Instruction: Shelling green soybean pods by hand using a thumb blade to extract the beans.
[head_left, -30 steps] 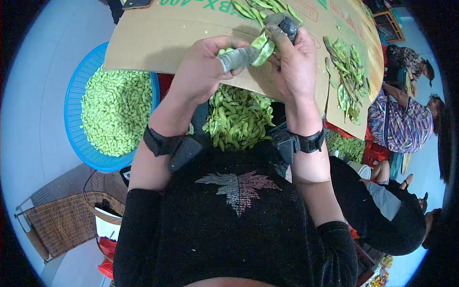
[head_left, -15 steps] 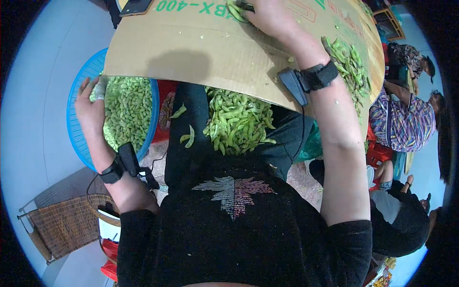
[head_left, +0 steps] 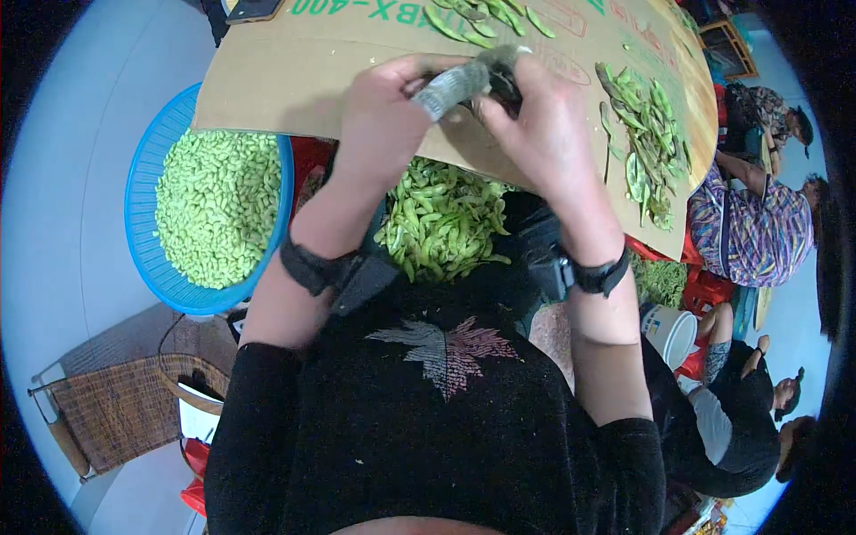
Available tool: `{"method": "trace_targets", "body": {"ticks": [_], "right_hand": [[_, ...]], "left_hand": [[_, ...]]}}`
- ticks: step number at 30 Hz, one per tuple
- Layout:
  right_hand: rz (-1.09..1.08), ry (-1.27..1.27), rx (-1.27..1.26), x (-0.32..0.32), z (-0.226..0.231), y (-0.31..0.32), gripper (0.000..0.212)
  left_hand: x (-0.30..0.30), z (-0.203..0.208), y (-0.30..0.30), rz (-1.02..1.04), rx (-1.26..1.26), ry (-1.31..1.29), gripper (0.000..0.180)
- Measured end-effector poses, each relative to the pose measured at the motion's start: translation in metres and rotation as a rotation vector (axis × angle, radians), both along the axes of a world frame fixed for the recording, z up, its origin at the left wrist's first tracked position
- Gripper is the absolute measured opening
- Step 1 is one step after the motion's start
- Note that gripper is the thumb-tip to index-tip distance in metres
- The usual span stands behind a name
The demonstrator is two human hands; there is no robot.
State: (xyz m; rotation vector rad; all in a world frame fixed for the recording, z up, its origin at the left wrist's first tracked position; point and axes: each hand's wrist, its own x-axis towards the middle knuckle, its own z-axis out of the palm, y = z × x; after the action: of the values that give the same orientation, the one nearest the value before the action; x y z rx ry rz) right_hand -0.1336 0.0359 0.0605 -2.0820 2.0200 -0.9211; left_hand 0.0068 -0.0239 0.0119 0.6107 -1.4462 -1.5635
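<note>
My left hand (head_left: 385, 120) and my right hand (head_left: 551, 125) meet over the near edge of a flattened cardboard sheet (head_left: 285, 80). Grey wrapping (head_left: 453, 87) covers a finger of the left hand. Both hands have bent, closed fingers; what they pinch is hidden and blurred. Below them, a heap of green bean pods (head_left: 441, 223) rests in my lap. At the left stands a round blue plastic basket (head_left: 143, 218) holding many shelled green beans (head_left: 218, 209). Beyond my hands, several pods (head_left: 481, 20) lie on the cardboard.
Another pile of flatter pods (head_left: 651, 134) spreads along the cardboard's right side. A dark phone (head_left: 254, 9) lies at the far left. A wicker chair (head_left: 116, 406) stands at lower left, a white bucket (head_left: 669, 334) at right. Several people sit along the right.
My left hand has left the bean basket and moved right, over the cardboard. My right hand has drawn back from the far pods toward me, and the two hands now meet.
</note>
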Motion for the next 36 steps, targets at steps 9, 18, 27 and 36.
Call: {"method": "trace_targets", "body": {"ticks": [9,18,27,36], "right_hand": [[0.022,-0.919,0.190,-0.008,-0.012,0.037,0.024],[0.146,-1.447,0.493,-0.003,-0.010,0.044,0.025],[-0.006,-1.437,0.318,0.000,-0.026,0.037,0.016],[-0.059,-1.167,0.183,0.000,-0.037,0.037,0.014]], "left_hand": [[-0.026,-0.002,0.012,-0.054,0.446,0.248,0.023],[-0.025,-0.015,0.022,0.117,0.035,-0.051,0.016],[-0.031,0.005,0.032,0.028,0.168,0.098,0.010],[-0.024,-0.008,0.021,-0.148,0.175,0.139,0.015]]}}
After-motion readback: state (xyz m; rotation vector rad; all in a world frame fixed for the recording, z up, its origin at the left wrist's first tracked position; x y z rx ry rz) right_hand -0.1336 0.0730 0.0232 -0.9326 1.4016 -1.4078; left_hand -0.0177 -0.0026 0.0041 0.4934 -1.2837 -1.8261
